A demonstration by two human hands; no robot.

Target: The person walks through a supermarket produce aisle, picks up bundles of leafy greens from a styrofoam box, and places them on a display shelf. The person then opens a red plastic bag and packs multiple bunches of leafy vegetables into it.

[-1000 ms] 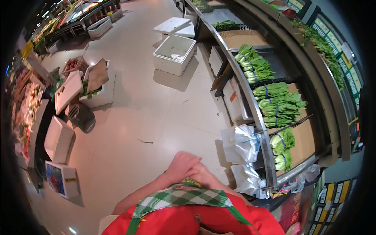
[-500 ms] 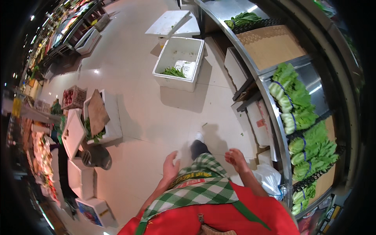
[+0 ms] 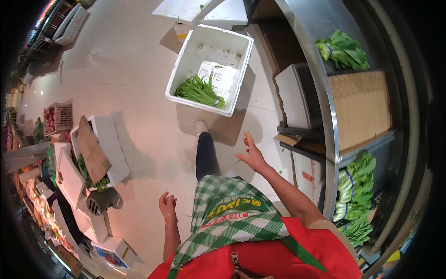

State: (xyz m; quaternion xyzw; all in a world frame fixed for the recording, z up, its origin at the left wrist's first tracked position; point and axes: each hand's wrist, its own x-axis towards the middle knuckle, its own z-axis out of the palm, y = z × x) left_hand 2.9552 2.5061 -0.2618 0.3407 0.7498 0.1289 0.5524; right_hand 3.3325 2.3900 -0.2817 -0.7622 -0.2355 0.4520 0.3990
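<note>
My right hand (image 3: 254, 156) reaches forward with fingers spread and nothing in it. It is nearest to a white foam box (image 3: 172, 88) on the floor ahead, apart from it. Inside the box lies a bundle of leafy green vegetables (image 3: 200, 90), tied with a band at its right end. My left hand (image 3: 168, 205) hangs at my left side, fingers loosely bent and apart, holding nothing. A green checked apron (image 3: 232, 228) covers my front, and my shoe (image 3: 201, 128) stands just short of the box.
On the right, a metal shelf (image 3: 331, 125) holds lettuce bundles (image 3: 355, 186), a cardboard sheet (image 3: 360, 109) and a green bundle (image 3: 344, 51). Foam lids (image 3: 223, 14) lie behind the box. To the left are another foam box (image 3: 111, 144), a stool-like grey object (image 3: 104, 201) and a crate (image 3: 62, 117).
I have stepped forward, so the foam box and its greens look nearer. My right hand has stretched ahead toward the box; my left hand has swung outward to the left.
</note>
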